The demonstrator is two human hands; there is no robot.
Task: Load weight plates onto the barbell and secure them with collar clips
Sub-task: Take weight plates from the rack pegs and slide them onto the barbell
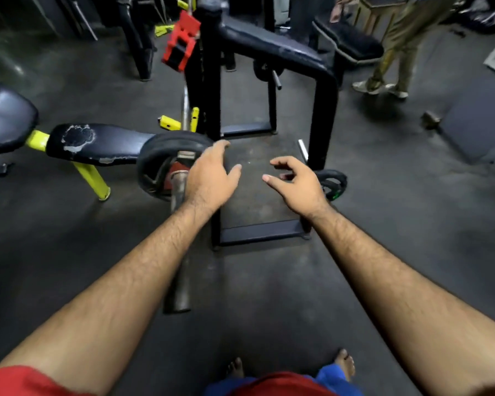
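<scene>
Both hands are reaching out over the floor mat with nothing in them: the left hand (210, 174) is hovering with relaxed, spread fingers just in front of the black weight plates (166, 164) already sitting on the barbell (180, 241), and the right hand (293, 180) is hanging to the right of it, fingers loosely curled and holding nothing. Whether the left fingertips are touching the plate rim is hard to tell through the blur. The barbell is running from the near floor away toward the rack, its bare sleeve end lying nearest, and the plates are sitting against a reddish hub partway along it. A smaller spare plate (332, 184) is leaning at the foot of the black frame (322, 118), just beyond the right hand, and a red collar clip (180, 42) is showing at the far end by the rack. Judging from this, the step is either seating the loaded plates or fetching the next one. To do it well, the palm should be pressing flat on the plate face and pushing straight along the sleeve until it is sitting flush, before any clip is going on. Both forearms are extending forward and down, wrists nearly straight, palms facing downward.
</scene>
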